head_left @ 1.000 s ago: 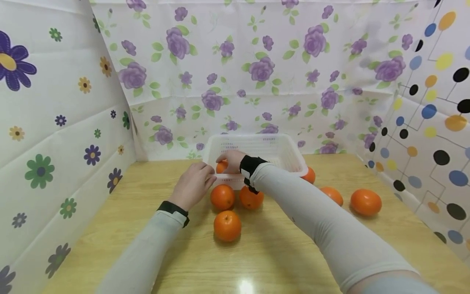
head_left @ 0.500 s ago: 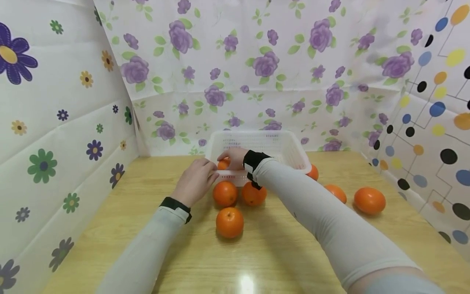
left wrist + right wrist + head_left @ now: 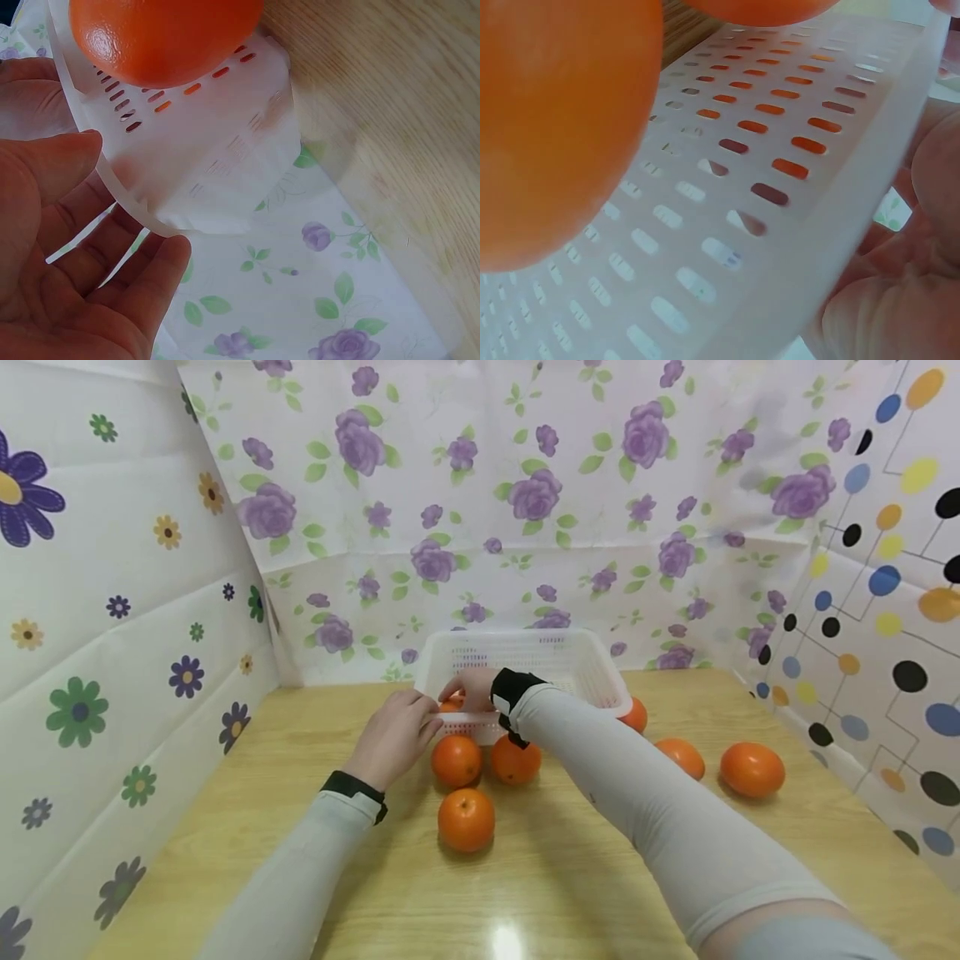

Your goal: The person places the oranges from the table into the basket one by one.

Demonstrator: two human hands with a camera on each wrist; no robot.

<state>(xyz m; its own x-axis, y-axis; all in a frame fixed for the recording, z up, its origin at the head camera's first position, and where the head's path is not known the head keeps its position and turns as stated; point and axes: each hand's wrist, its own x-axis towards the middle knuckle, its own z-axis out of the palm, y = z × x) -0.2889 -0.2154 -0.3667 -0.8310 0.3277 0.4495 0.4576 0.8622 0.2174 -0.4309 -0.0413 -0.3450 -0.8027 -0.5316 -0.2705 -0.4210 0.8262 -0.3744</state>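
Observation:
A white perforated plastic basket stands against the back curtain. At its front left corner my left hand grips the rim, the thumb on one side and fingers on the other in the left wrist view. My right hand reaches over the front wall into the basket. Its fingers curl over an orange just behind that wall; its lower part is hidden. Outside the front wall sit two oranges, one on the left and one on the right, with another orange nearer me.
To the right on the wooden table, one orange sits by the basket's right corner. Farther right lie a partly covered orange and an oval orange fruit. Patterned curtains enclose the back and both sides.
The orange under my right hand sits slightly lower behind the basket's front wall. My left hand keeps its place at the rim. The head view shifted a little.

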